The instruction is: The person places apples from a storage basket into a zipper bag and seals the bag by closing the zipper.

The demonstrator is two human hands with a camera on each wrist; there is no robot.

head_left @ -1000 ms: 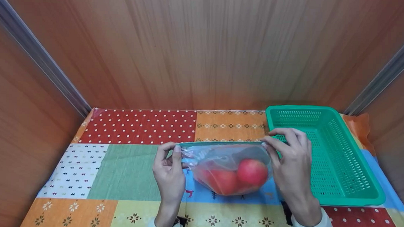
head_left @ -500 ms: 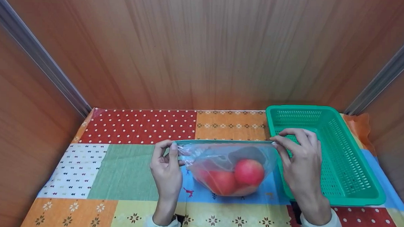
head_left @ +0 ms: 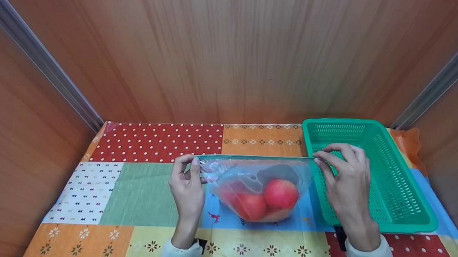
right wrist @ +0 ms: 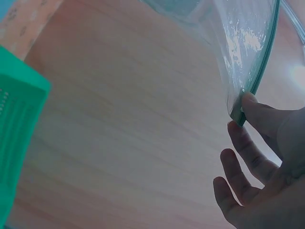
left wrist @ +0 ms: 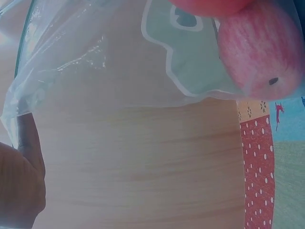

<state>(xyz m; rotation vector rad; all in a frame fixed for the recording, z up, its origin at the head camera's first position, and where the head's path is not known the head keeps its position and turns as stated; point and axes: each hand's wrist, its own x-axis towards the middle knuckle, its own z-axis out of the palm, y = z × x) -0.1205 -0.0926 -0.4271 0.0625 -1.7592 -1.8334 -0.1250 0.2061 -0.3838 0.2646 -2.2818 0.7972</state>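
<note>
A clear zip bag (head_left: 231, 175) with a green seal strip along its top is stretched between both hands. Inside it lie several red apples (head_left: 281, 193), with a grey-green printed patch (left wrist: 190, 57) on the bag's film. My left hand (head_left: 189, 184) pinches the bag's top left corner between thumb and fingers. At the opposite end, my right hand (head_left: 346, 184) pinches the top right corner; in the right wrist view the thumb and index finger meet at the end of the seal strip, the other fingers loosely bent. The seal strip runs nearly straight and level.
A green plastic basket (head_left: 415, 190) with slotted walls stands at the right, partly behind my right hand. A patchwork-patterned cloth (head_left: 145, 194) covers the table. Wood-grain panels (head_left: 232, 59) rise at the back and both sides. An orange piece of material (head_left: 406, 144) lies behind the basket.
My right hand has slid rightward to the end of the seal strip. My left hand has shifted slightly left and up, leaving the bag's top edge stretched wider and flatter.
</note>
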